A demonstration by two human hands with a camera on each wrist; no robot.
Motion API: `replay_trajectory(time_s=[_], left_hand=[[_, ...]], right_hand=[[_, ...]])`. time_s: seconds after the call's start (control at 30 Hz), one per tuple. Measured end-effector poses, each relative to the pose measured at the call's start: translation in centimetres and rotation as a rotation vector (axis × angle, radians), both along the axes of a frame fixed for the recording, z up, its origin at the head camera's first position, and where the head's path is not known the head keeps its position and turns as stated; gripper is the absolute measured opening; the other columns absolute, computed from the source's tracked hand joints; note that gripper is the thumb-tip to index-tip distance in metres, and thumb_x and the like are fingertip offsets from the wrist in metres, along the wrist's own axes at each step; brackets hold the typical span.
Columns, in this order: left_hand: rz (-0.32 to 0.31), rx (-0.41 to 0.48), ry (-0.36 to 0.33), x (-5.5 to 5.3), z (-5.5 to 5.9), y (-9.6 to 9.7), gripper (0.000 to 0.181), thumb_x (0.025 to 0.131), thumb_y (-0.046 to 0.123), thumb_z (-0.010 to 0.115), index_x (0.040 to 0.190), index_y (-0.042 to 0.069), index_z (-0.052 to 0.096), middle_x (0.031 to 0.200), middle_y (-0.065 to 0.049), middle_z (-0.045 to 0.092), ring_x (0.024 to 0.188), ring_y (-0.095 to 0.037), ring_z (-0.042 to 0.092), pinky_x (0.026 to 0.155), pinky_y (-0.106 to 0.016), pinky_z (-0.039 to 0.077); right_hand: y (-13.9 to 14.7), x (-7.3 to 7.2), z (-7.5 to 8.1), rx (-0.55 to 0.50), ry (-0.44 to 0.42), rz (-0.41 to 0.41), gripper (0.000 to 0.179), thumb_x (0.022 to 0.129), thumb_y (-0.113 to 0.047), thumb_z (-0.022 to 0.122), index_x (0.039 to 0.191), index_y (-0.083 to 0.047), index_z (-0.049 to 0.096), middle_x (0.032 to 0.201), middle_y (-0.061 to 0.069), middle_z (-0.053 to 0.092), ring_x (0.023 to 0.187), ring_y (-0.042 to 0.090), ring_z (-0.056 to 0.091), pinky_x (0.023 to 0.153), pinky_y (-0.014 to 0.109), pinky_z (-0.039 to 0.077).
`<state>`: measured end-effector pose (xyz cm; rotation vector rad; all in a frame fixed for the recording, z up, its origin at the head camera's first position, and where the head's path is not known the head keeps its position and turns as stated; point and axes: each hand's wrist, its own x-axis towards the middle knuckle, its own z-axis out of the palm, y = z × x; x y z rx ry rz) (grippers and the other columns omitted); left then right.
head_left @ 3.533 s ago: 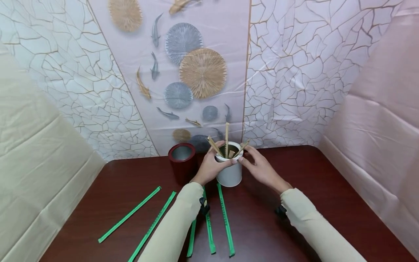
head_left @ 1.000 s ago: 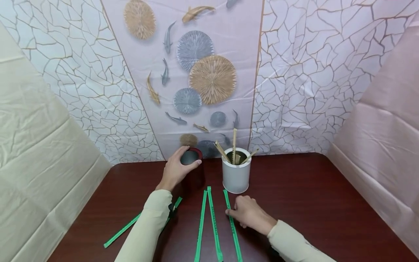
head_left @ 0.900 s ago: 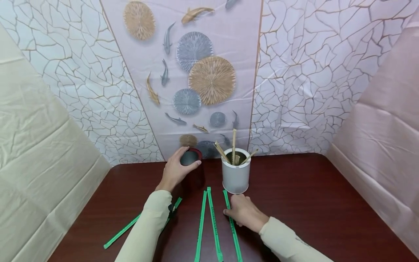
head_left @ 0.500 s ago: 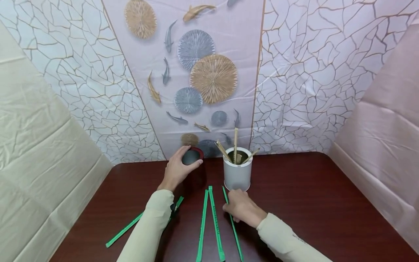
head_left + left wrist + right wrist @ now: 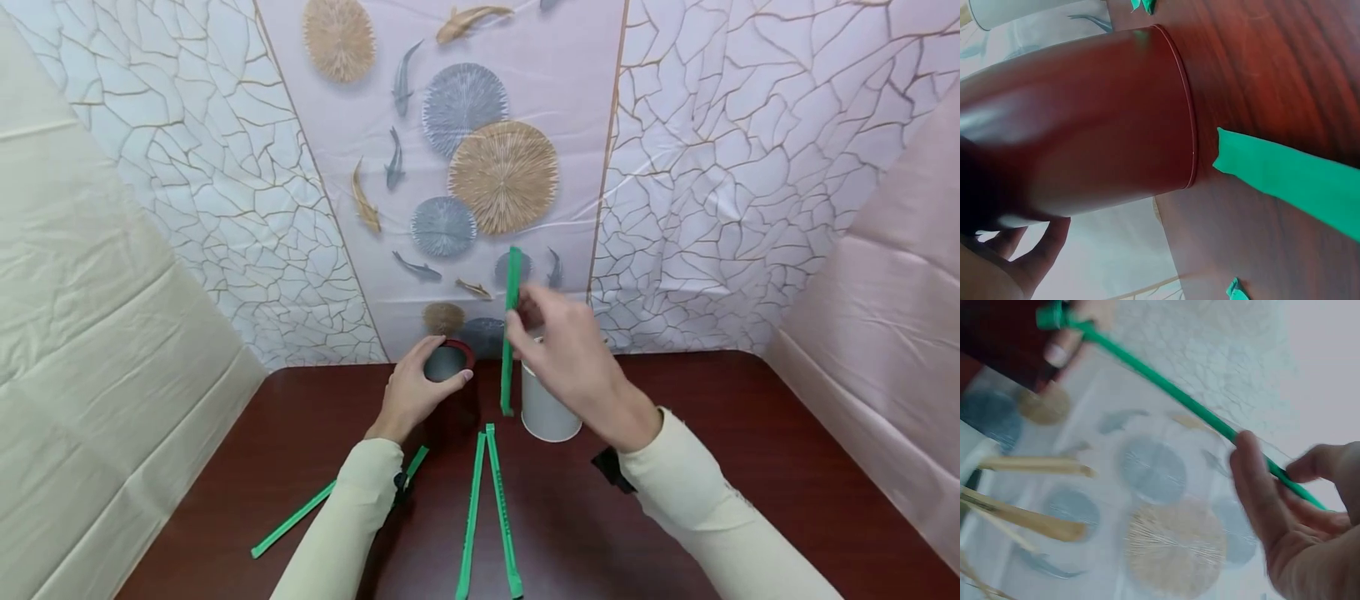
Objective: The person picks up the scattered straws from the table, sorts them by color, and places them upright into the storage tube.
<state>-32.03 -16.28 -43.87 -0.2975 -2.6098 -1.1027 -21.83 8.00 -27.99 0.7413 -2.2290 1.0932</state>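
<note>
My left hand (image 5: 412, 385) grips the dark red can (image 5: 1085, 125) near its rim, thumb on the near side and fingers round the far side. The can stands upright on the table. My right hand (image 5: 573, 354) pinches a long green wrapped stick (image 5: 513, 279) with flat crimped ends, holding it nearly upright in the air between the two cans. Behind that hand stands a white can (image 5: 547, 408), its opening largely hidden in the head view. Several tan sticks (image 5: 1038, 464) poke out of it in the right wrist view.
Two more green wrapped sticks lie close together mid-table, a left one (image 5: 471, 525) and a right one (image 5: 502, 517). Farther left lie another green stick (image 5: 296, 517) and one (image 5: 416, 461) partly covered by my left forearm. A patterned cloth (image 5: 675, 208) hangs behind the table.
My left hand moved from the white can to the red can. My right hand also left the white can, took up the rightmost green stick and raised it off the table.
</note>
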Motion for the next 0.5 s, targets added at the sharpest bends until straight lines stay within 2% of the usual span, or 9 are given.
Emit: replay_trajectory(time_s=[0.13, 0.23, 0.37, 0.43, 0.5], left_hand=[[-0.010, 0.002, -0.008, 0.4, 0.0, 0.3, 0.085, 0.085, 0.075, 0.073, 0.155, 0.033, 0.053, 0.163, 0.002, 0.046, 0.125, -0.028, 0.062, 0.090, -0.053, 0.056], [-0.019, 0.008, -0.005, 0.6, 0.1, 0.1, 0.084, 0.085, 0.073, 0.074, 0.155, 0.031, 0.054, 0.160, 0.006, 0.048, 0.118, -0.025, 0.064, 0.086, -0.049, 0.057], [-0.034, 0.024, 0.021, 0.7, 0.2, -0.1, 0.070, 0.086, 0.068, 0.076, 0.148, 0.038, 0.058, 0.149, 0.014, 0.055, 0.105, -0.018, 0.066, 0.079, -0.044, 0.056], [-0.038, 0.029, 0.038, 0.7, 0.1, -0.1, 0.063, 0.087, 0.065, 0.078, 0.143, 0.044, 0.059, 0.144, 0.017, 0.057, 0.103, -0.015, 0.065, 0.078, -0.043, 0.055], [-0.039, 0.030, 0.042, 0.6, 0.0, -0.1, 0.061, 0.087, 0.063, 0.079, 0.142, 0.045, 0.060, 0.143, 0.018, 0.057, 0.105, -0.016, 0.065, 0.080, -0.045, 0.054]], right_hand=[[-1.0, -1.0, 1.4, -0.126, 0.152, 0.084, 0.014, 0.102, -0.001, 0.066, 0.116, 0.001, 0.067, 0.095, 0.011, 0.073, 0.085, 0.018, 0.075, 0.068, 0.027, 0.062], [-2.4, -2.2, 1.2, -0.115, 0.197, 0.110, 0.019, 0.102, -0.004, 0.069, 0.120, -0.003, 0.069, 0.101, 0.010, 0.076, 0.094, 0.019, 0.076, 0.074, 0.029, 0.063], [-4.1, -4.1, -0.5, -0.052, 0.113, 0.147, 0.012, 0.102, -0.003, 0.068, 0.115, -0.005, 0.068, 0.104, 0.011, 0.077, 0.098, 0.022, 0.077, 0.081, 0.034, 0.063], [-4.6, -5.0, -1.9, -0.025, 0.029, 0.150, 0.010, 0.103, -0.004, 0.067, 0.113, -0.005, 0.066, 0.104, 0.012, 0.078, 0.097, 0.024, 0.077, 0.083, 0.038, 0.063], [-4.9, -5.7, -3.6, -0.005, -0.061, 0.133, 0.007, 0.103, -0.005, 0.066, 0.111, -0.006, 0.065, 0.104, 0.011, 0.078, 0.096, 0.023, 0.077, 0.084, 0.039, 0.063]])
